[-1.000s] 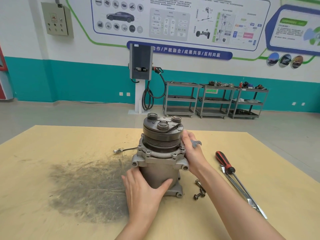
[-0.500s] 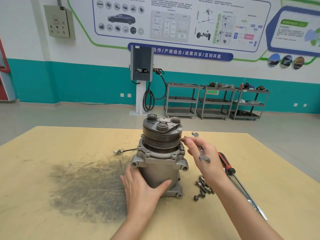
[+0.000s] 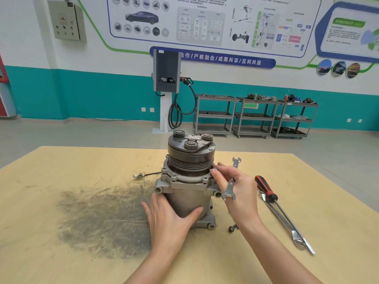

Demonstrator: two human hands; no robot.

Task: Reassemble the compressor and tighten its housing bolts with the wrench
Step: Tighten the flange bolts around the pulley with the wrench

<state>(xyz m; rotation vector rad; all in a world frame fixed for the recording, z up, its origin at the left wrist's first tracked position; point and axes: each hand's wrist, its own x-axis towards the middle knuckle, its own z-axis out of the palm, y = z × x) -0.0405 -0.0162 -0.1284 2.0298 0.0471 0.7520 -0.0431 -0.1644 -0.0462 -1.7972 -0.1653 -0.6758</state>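
Already the compressor [image 3: 189, 181] is standing upright near the middle of the counter [image 3: 61, 253], pulley end up, with its housing sections sitting stacked together, so the reassembly itself is looking largely done. The left hand [image 3: 170, 220] is pressing flat against the lower body of the housing, fingers spread and thumb wrapping the front, steadying it. The right hand [image 3: 235, 187] is reaching its fingertips to the flange on the right side, seemingly seating or finger-turning a bolt there, though the bolt itself is hidden; the same hand is also carrying the wrench [image 3: 231, 184], tucked between its curled fingers with one open end poking up behind and the other hanging below. At least one loose bolt [image 3: 232, 228] is lying on the counter just beside the base, so some fasteners are probably still waiting to go in, and the wrench tightening appears not yet begun. A red-handled screwdriver [image 3: 266, 190] and a long spanner [image 3: 287, 224] are lying further right.
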